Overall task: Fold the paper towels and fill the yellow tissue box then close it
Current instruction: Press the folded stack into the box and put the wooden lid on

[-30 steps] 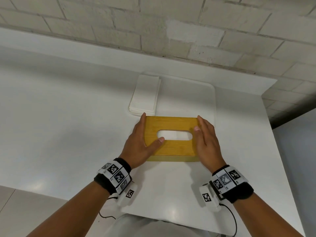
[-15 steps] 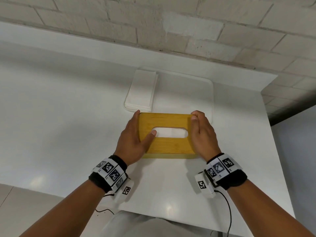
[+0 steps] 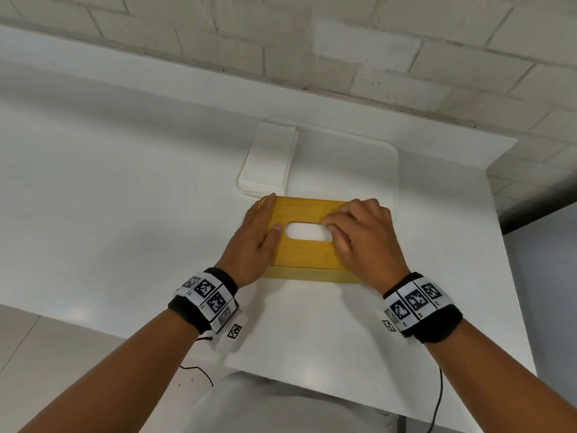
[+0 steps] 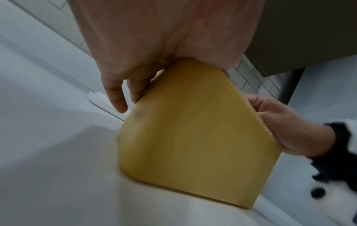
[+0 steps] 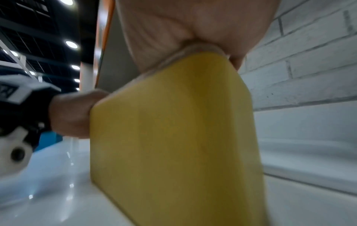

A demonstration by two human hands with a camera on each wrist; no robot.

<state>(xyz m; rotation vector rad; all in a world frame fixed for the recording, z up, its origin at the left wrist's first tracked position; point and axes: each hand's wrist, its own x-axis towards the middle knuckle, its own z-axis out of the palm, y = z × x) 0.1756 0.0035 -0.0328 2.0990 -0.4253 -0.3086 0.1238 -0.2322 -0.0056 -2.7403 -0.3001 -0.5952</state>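
The yellow tissue box [image 3: 309, 254] stands on the white table with its wooden lid on. White paper [image 3: 307, 231] shows in the lid's oval slot. My left hand [image 3: 259, 235] lies against the box's left end, fingers straight along the side and thumb on the lid beside the slot. My right hand [image 3: 359, 232] covers the lid's right part with curled fingers, the fingertips at the slot's right edge. The left wrist view shows the box [image 4: 193, 130] under my left palm [image 4: 135, 61]. In the right wrist view the box [image 5: 173, 130] sits under my right palm [image 5: 193, 23].
A stack of folded paper towels [image 3: 268, 160] lies on the left part of a white tray [image 3: 374, 170] just behind the box. A brick wall [image 3: 343, 42] rises behind the table. The table's right edge [image 3: 512, 276] is near my right wrist.
My right hand has slid from the box's right end onto the lid and curled its fingers toward the slot. My left hand stays at the left end, thumb drawn back slightly.
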